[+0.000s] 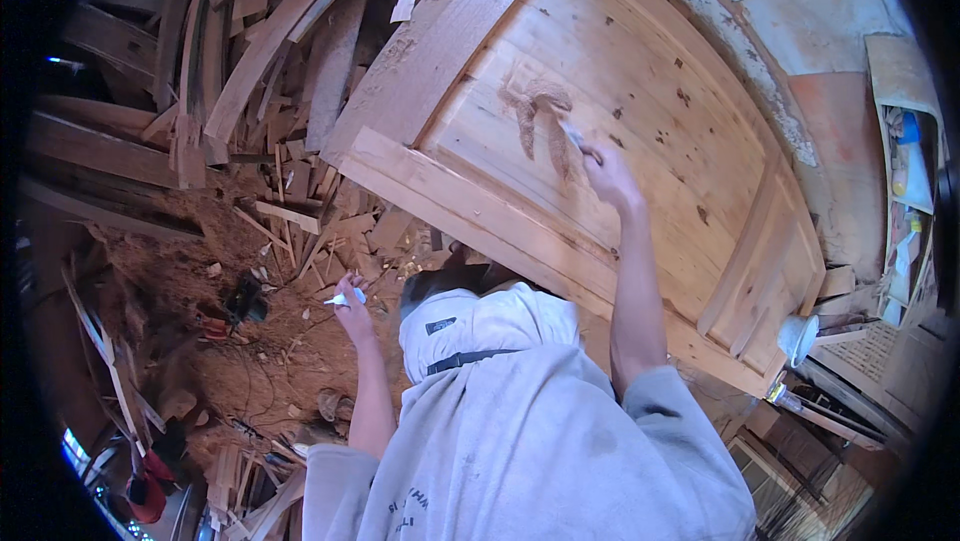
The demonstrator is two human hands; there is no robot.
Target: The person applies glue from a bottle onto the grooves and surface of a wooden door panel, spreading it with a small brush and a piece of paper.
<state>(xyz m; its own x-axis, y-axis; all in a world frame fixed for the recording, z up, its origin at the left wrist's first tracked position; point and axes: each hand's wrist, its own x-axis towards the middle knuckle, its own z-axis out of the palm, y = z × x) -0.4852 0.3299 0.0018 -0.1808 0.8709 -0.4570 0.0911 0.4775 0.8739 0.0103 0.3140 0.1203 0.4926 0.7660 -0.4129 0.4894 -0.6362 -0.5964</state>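
Note:
A framed wooden door panel [640,141] lies in front of me, with dark knots and small holes in its pale boards. My right hand [608,179] reaches over it, closed round a slim whitish tool [571,133]; the fingers hide most of it and I cannot make out its kind. The tool's far end meets a heap of sawdust [548,96], from which darker streaks spread over the boards. Out to the left, away from the panel, my left hand [352,313] pinches a small white, pointed piece [345,297], too small to name.
Wood offcuts [250,51] are piled at the far left, beside a sawdust-covered floor [180,291]. A white cup-like container [797,339] stands by the panel's right corner. Bottles [908,176] sit in an open holder at the right edge. A red object [148,491] is at the lower left.

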